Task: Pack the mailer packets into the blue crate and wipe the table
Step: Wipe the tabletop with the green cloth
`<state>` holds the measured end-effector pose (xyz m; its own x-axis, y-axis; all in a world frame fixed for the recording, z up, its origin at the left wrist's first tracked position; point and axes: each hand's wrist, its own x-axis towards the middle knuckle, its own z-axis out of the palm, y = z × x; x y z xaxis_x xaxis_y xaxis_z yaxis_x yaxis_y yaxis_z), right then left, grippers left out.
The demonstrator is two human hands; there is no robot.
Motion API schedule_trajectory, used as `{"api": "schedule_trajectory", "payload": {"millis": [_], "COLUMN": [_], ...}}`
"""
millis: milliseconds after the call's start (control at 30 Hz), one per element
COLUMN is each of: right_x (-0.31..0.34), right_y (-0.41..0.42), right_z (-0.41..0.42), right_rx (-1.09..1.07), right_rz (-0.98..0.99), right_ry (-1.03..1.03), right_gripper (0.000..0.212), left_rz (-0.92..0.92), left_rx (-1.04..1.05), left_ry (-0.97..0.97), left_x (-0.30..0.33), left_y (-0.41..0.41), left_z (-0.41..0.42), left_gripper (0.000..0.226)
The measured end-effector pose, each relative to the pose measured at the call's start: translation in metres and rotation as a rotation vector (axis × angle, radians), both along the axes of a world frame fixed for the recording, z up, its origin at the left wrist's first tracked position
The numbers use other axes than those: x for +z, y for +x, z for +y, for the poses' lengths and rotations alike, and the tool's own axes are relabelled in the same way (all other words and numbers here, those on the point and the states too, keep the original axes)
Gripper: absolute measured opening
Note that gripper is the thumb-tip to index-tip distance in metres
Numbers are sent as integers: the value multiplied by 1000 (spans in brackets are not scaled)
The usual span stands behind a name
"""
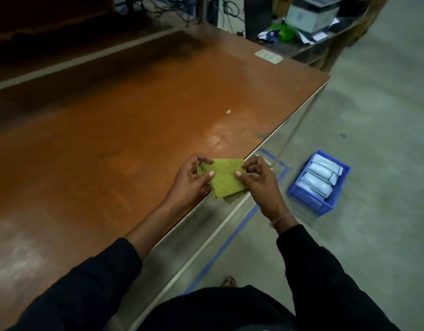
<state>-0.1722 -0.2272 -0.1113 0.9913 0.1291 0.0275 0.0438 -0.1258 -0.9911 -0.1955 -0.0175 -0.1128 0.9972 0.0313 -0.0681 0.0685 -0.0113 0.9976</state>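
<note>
A folded yellow-green cloth (pixel 224 179) is held above the near right edge of the brown table (pixel 125 120). My left hand (pixel 192 181) pinches its left side and my right hand (pixel 258 181) pinches its right side. On the floor to the right of the table stands the blue crate (pixel 299 192), with several white mailer packets (pixel 319 177) lying stacked inside it. No packets lie on the table.
A small pale scrap (pixel 228 111) and a white label (pixel 268 56) are on the table. Blue tape (pixel 230 240) lines the grey floor along the table. A cluttered desk (pixel 309 27) with a green object stands at the back right.
</note>
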Motion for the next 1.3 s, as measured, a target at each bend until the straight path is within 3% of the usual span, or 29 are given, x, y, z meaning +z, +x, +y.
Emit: {"api": "schedule_trajectory", "payload": {"millis": [200, 433, 733, 933, 1300], "right_x": [3, -5, -9, -7, -19], "right_y": [39, 87, 196, 283, 422], "right_z": [-76, -142, -200, -234, -264], "right_rx": [-101, -139, -288, -337, -398], "right_rz": [2, 56, 70, 76, 86], "right_ry": [-16, 43, 44, 12, -88], "right_gripper": [10, 34, 40, 37, 39], "left_rz": [-55, -54, -113, -96, -123], "left_rx": [-93, -250, -361, -336, -241], "left_ry": [112, 113, 103, 93, 291], "left_x": [1, -6, -11, -10, -26], "left_y": [68, 135, 274, 368, 501], "left_z": [-79, -143, -205, -240, -275], "left_gripper": [15, 41, 39, 34, 46]}}
